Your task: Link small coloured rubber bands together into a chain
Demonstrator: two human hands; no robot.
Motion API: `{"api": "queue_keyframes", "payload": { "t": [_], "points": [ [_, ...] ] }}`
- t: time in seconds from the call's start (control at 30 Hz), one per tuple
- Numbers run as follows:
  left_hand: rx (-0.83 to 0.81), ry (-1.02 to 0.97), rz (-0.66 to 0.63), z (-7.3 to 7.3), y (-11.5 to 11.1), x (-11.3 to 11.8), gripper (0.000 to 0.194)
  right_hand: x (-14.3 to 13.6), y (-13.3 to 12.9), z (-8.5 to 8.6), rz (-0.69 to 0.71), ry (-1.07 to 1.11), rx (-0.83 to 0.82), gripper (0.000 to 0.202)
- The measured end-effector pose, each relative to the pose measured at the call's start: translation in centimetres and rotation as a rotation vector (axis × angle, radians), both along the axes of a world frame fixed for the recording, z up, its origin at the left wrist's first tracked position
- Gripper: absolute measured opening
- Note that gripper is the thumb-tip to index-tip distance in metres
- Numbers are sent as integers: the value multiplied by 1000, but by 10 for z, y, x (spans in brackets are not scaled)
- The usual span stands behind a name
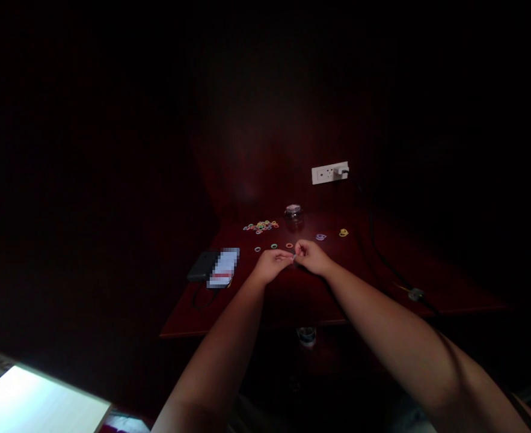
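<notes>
My left hand [275, 264] and my right hand [311, 257] meet over the dark red tabletop, fingertips pinched together. Between them is a small pale hair tie [294, 258], mostly covered by the fingers. Just beyond lie single hair ties: a whitish one [257, 249], a green one [274, 245] and an orange one [289, 245]. A loose heap of multicoloured hair ties [260, 227] spreads farther back on the left. To the right are a purple bunch of hair ties [320, 237] and a yellow bunch [343, 233].
Behind the hands stands a clear lidded jar [294, 216]. A black case [201, 266] and a phone with a blurred screen [223, 268] lie at left. A white wall socket [329, 173] holds a plug. A dark cable with a grey connector [415, 294] crosses the right side.
</notes>
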State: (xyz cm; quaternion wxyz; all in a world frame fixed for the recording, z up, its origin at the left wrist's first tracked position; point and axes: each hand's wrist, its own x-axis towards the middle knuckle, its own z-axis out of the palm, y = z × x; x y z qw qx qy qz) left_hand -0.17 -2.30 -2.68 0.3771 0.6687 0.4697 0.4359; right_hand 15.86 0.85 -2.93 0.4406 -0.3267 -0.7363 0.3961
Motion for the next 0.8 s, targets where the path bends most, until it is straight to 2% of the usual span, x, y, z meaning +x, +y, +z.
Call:
{"api": "queue_keyframes", "payload": {
  "t": [0.27,0.6,0.8],
  "points": [
    [13,-43,-13,-4,4,-1,30,1,2,-1,-27,-51,53,19],
    [31,-32,33,-7,8,0,21,2,1,2,54,44,-85,16],
    [37,-36,44,-5,7,1,21,3,1,2,44,89,-161,17]
  ]
}}
